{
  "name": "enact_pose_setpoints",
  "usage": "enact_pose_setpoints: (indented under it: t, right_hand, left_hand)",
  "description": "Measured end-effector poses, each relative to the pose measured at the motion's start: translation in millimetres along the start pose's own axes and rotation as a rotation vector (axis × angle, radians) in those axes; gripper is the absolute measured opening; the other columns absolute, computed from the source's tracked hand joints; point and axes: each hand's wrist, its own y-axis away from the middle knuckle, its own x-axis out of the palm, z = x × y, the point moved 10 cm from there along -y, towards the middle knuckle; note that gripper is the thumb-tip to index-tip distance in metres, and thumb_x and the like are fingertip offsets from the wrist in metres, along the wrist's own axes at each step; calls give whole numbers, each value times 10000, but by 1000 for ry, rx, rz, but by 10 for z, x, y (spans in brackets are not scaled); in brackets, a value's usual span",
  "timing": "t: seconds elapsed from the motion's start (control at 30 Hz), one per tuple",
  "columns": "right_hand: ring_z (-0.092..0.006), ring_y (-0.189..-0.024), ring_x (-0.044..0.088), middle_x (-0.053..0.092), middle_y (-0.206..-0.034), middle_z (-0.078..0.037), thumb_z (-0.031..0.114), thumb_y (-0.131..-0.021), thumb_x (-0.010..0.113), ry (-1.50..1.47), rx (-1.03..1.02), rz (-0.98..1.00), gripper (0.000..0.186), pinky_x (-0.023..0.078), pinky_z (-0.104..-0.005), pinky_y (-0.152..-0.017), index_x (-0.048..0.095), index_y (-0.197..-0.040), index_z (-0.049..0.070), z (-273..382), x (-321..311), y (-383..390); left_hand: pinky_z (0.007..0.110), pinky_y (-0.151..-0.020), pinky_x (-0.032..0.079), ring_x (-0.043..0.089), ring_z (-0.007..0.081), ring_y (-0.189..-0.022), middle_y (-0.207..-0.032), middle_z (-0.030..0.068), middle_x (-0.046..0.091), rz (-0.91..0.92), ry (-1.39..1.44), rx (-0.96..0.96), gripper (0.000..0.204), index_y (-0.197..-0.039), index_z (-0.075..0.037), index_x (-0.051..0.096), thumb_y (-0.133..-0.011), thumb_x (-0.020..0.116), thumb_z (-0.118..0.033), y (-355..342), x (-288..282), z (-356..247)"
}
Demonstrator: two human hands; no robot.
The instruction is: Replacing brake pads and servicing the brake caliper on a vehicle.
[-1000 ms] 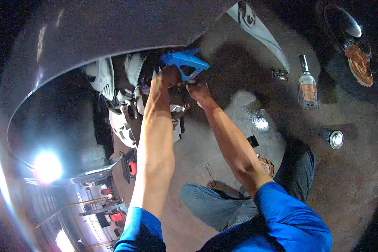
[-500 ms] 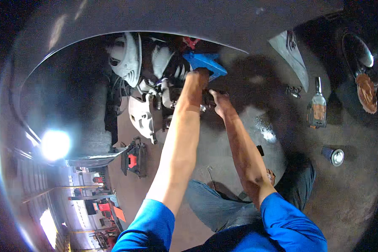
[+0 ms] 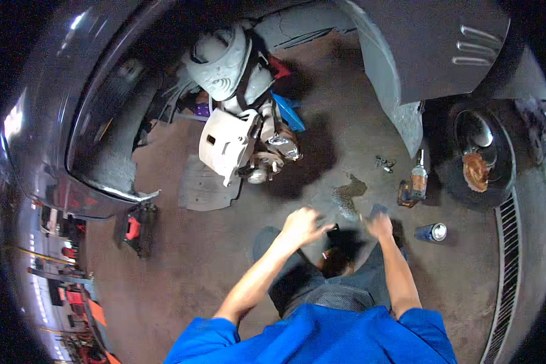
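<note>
Left hand point(image 3: 305, 228) and right hand point(image 3: 379, 225) have withdrawn from the blue part point(image 3: 290, 113).

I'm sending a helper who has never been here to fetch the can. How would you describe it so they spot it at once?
Find the long slatted grate curving down the picture's right side. On the floor between it and the person's right hand, just below the power tool, is the can. It is a blue cylinder with a shiny silver end, unlike the long-nosed tool above.
</note>
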Motion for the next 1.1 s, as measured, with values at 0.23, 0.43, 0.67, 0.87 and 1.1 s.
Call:
enact_pose_setpoints:
  t: [0.23,0.43,0.67,0.87,1.1]
  right_hand:
    - [-337,-1197,521,587,-1252,-176,440,-861,575,-57,3,65,448,408,-455,-1019,662,-1126,90,-84,43,1623]
    - [-382,-840,670,682,-884,-221,504,-819,650,-74,58,-40,491,534,-467,-768,705,-857,17,275,-235,1891]
    - [-356,-815,679,690,-849,-202,526,-819,647,-574,-195,-275,516,532,-405,-768,702,-923,23,1454,-1549,1810]
    - [-211,-895,687,707,-969,-169,372,-848,701,-1177,-500,-263,467,513,-307,-837,643,-1072,-34,2892,-2698,1496]
    - [-229,-994,658,678,-1070,-209,389,-775,764,-1032,-391,-580,643,497,-304,-864,593,-1183,-78,3579,-3415,1202]
  left_hand:
    - [322,-789,519,659,189,-852,-937,129,710,-398,625,-468,395,-1082,10,678,-786,770,-237,1385,-408,1515]
    - [342,-813,507,638,192,-945,-1082,115,673,-891,1103,-387,455,-1234,-10,565,-917,647,-326,1351,-1544,1934]
    - [400,-936,459,584,255,-1087,-1244,183,567,-644,1574,-336,666,-1285,23,493,-890,620,-498,563,-1985,2223]
    - [410,-952,414,569,263,-1126,-1211,110,606,-525,1770,-262,585,-1252,-27,532,-855,696,-424,288,-2006,2185]
    - [355,-793,543,661,214,-949,-1089,120,662,-442,1570,-149,465,-1197,-16,573,-878,684,-336,157,-2238,2208]
